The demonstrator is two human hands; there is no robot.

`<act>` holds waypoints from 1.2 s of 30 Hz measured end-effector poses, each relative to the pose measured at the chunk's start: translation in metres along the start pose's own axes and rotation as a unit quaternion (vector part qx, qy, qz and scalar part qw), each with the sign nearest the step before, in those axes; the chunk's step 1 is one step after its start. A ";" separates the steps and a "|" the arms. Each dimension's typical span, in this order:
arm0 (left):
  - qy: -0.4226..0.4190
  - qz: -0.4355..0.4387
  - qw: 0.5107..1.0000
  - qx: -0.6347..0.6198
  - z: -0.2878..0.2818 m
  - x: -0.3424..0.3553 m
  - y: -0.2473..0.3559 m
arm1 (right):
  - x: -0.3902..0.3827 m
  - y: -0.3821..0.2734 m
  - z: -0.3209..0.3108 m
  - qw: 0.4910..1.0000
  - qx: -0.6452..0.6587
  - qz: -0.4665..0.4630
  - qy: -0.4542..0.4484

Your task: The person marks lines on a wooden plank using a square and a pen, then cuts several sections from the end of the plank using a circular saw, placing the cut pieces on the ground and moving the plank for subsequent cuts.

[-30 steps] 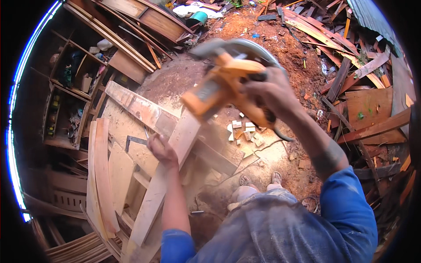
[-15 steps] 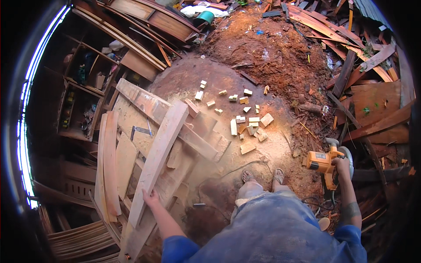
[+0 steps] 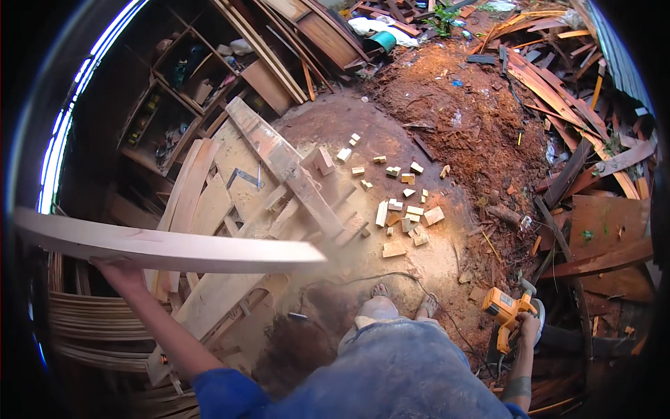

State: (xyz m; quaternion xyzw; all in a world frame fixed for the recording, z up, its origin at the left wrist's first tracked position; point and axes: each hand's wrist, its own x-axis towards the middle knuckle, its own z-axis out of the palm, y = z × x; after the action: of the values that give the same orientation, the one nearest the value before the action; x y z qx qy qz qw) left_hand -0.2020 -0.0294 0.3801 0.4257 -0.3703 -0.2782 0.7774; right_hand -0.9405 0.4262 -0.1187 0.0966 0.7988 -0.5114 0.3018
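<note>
Pale wood offcuts [image 3: 394, 249] on sawdust-strewn ground [image 3: 440, 257]

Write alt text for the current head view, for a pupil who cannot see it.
A person's left hand holds up a long, pale wooden beam, while the right hand grips an orange power saw out to the right. Small wood blocks lie scattered on the dusty ground ahead.
</note>
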 end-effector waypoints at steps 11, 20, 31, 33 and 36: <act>-0.199 0.003 0.827 0.525 0.007 0.025 -0.146 | -0.029 -0.027 0.029 0.998 0.053 0.023 -0.023; -0.372 -0.036 0.583 0.721 0.000 -0.025 -0.246 | -0.075 -0.024 0.033 0.996 0.038 0.014 0.074; -0.439 -0.093 0.650 0.614 0.030 -0.011 -0.375 | -0.127 -0.041 0.083 0.998 0.052 0.010 0.032; -0.458 -0.134 0.610 0.633 0.014 0.003 -0.388 | -0.145 -0.059 0.102 0.997 0.067 -0.025 -0.025; -0.473 -0.138 0.627 0.603 -0.011 0.016 -0.398 | -0.179 -0.094 0.137 0.994 0.047 -0.081 -0.051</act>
State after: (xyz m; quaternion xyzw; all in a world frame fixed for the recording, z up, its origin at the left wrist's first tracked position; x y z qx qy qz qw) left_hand -0.2307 -0.2290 0.0365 0.6551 -0.7093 -0.2596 0.0167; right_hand -0.7888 0.2911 0.0162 0.0190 0.7627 -0.5753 0.2950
